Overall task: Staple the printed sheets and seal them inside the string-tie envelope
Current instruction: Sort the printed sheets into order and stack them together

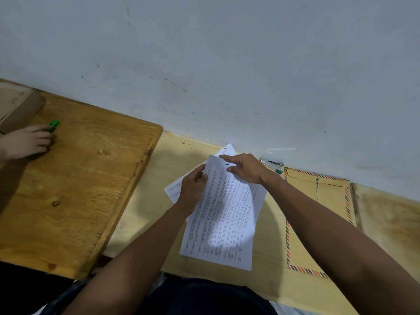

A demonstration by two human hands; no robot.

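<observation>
Grip: left hand (193,189) pinches the sheets' (223,214) left edge; right hand (246,168) lies flat-fingered on their top corner. Sheets at frame centre on the tabletop (141,212), envelope (327,201) just right. Step: squaring the stack, unstapled. Next needs a stapler; possibly the green item (54,125), far left.

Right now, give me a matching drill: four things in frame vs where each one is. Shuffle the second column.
Things:
1. sheets
2. envelope
3. pens
4. box

Places:
A. far left, on the darker table
B. by the wall, just beyond the envelope's corner
C. held between left hand and right hand
D. flat on the table, right of the sheets

Pairs: 1-C, 2-D, 3-B, 4-A
</observation>
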